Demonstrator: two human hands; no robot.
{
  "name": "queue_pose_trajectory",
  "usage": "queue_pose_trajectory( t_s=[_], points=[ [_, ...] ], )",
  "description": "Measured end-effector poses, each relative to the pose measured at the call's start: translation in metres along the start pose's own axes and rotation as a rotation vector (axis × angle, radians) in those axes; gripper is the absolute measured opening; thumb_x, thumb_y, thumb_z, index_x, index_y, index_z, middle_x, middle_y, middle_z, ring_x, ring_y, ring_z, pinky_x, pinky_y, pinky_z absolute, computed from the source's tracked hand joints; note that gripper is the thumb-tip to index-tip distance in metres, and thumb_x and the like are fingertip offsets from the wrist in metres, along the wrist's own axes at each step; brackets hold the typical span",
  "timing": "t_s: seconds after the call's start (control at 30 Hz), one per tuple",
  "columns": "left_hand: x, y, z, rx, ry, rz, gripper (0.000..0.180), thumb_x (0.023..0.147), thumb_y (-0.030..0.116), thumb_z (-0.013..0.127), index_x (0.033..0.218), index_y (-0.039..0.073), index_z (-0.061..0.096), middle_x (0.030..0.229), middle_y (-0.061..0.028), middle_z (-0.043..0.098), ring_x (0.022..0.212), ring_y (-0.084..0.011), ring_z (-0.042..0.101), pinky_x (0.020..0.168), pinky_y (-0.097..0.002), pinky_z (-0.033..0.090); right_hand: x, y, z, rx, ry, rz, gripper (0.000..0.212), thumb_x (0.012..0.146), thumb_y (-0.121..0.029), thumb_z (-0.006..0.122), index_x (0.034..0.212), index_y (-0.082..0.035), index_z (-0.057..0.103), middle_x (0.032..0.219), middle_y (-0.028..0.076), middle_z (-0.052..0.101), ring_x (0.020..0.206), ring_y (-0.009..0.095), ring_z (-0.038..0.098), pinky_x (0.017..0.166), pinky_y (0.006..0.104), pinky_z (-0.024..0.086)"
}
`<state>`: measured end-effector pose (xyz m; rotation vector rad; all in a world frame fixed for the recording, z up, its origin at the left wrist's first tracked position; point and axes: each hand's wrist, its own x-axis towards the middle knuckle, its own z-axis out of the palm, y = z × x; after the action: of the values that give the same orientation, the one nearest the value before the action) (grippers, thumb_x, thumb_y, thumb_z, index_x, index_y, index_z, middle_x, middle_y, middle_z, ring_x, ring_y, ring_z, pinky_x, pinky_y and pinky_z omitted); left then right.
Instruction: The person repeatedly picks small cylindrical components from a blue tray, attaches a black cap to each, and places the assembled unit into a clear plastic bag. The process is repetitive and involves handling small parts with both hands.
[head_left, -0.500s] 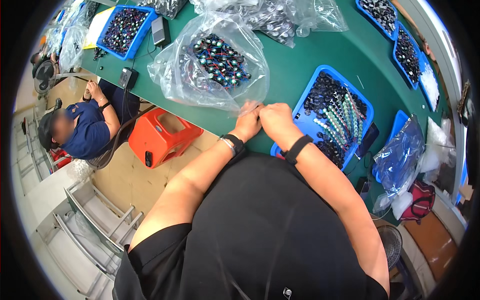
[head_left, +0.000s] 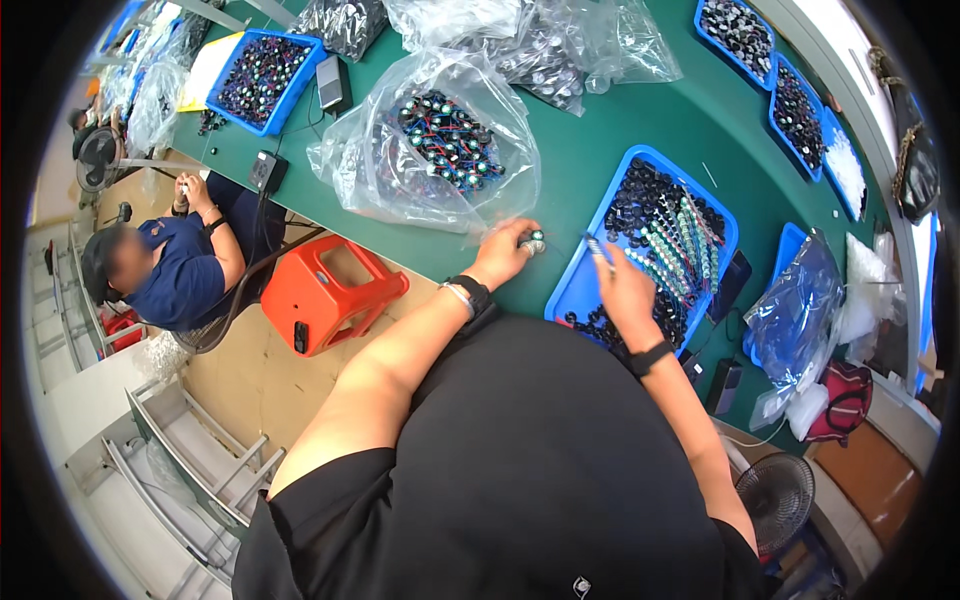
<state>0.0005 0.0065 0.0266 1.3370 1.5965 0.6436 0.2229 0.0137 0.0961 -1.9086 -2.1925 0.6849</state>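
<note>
left hand [head_left: 503,258] pinches a round part [head_left: 533,240] above the tabletop [head_left: 515,290], seemingly to steady it; right hand [head_left: 632,292], over the tray [head_left: 572,285], pinches a blurred slim piece [head_left: 596,247], parts within short reach.

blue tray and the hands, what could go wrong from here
The left hand has at least one small round part at its fingertips near the front edge of the green table, so a slip might send it to the floor. The right hand, over the blue tray, could knock the pale strips or loose black pieces. The clear bag lies just beyond the left hand; its loose plastic might snag.
</note>
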Motion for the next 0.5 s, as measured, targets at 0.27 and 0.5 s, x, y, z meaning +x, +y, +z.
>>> queue_pose_trajectory(
  t_s=[0.27, 0.5],
  points=[
    [-0.018, 0.061, -0.017, -0.317, -0.215, 0.019, 0.031, 0.081, 0.008, 0.07, 0.111, 0.005, 0.061, 0.092, -0.0008, 0.061, 0.083, -0.0093, 0.055, 0.077, -0.0257, 0.047, -0.008, 0.046, 0.006, 0.195, 0.228, 0.012, 0.031, 0.092, -0.031, 0.054, 0.106, -0.005, 0.064, 0.088, 0.011, 0.067, 0.078, 0.027, 0.063, 0.076, 0.0351, 0.049],
    [-0.033, 0.105, -0.022, -0.113, -0.254, 0.318, 0.03, 0.078, 0.005, 0.07, 0.108, 0.006, 0.063, 0.082, -0.0008, 0.054, 0.073, -0.0114, 0.051, 0.07, -0.0267, 0.046, 0.005, -0.018, -0.04, 1.174, -0.567, 0.279, 0.023, 0.087, -0.029, 0.063, 0.094, -0.007, 0.065, 0.07, 0.0, 0.058, 0.058, 0.001, 0.045, 0.049, 0.0166, 0.027]
  ],
)
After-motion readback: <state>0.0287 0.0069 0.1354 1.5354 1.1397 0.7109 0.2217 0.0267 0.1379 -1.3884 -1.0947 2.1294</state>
